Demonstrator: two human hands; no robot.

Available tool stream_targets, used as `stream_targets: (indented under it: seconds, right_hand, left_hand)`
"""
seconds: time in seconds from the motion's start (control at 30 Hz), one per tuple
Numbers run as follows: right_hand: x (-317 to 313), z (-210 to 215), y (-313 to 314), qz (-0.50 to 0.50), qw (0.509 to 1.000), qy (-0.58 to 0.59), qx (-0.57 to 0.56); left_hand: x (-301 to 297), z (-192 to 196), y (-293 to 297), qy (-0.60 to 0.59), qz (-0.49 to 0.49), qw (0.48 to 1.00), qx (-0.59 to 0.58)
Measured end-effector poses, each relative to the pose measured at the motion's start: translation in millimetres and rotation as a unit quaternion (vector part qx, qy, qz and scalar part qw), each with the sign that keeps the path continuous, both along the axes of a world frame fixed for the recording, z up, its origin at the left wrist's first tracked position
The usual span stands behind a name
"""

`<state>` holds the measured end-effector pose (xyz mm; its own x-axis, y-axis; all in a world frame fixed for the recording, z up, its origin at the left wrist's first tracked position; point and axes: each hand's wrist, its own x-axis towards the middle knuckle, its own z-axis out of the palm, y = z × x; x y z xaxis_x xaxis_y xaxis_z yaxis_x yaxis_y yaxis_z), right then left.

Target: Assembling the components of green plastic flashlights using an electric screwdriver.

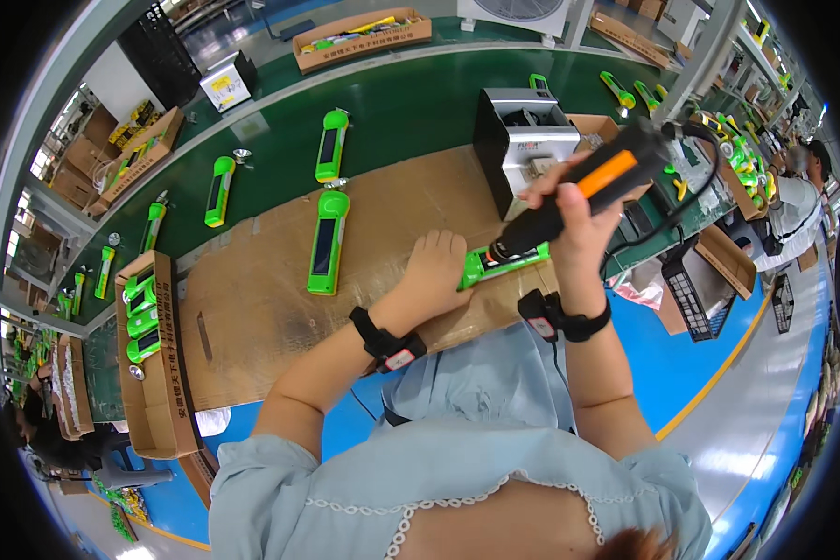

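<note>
My right hand (569, 215) grips a black and orange electric screwdriver (588, 187), tilted with its tip down on a green flashlight body (504, 263). My left hand (434, 271) lies fingers curled on the left end of that flashlight, pressing it to the brown cardboard sheet (252, 308) that covers the bench. Both wrists wear black straps. A second green flashlight (328, 243) lies on the cardboard to the left, apart from my hands.
More green flashlights (331, 145) lie on the green conveyor belt (411, 112) behind. A cardboard box (154, 373) with several flashlights stands at the left. A grey metal box-shaped machine (523, 149) sits behind the screwdriver. Other people work at the far right and lower left.
</note>
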<state>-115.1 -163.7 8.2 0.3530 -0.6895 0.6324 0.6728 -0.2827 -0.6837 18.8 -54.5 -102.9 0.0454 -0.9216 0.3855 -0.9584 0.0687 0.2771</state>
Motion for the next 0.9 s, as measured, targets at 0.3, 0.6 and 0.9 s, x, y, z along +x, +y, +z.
stream_targets:
  seconds: [0.3, 0.6, 0.9]
  right_hand:
    - [-71.0, -8.0, 2.4, -0.094, 0.994, 0.056, -0.001]
    - [-79.0, -37.1, 10.0, -0.127, 0.987, 0.077, 0.054]
    - [-96.7, -40.4, -15.7, -0.162, 0.982, 0.079, 0.056]
  left_hand:
    - [-10.4, 5.8, 60.5, -0.053, 0.101, 0.993, 0.019]
    - [93.7, -24.3, -113.8, -0.19, 0.345, 0.901, -0.184]
    - [230.9, -26.0, -115.0, 0.092, 0.589, 0.796, 0.109]
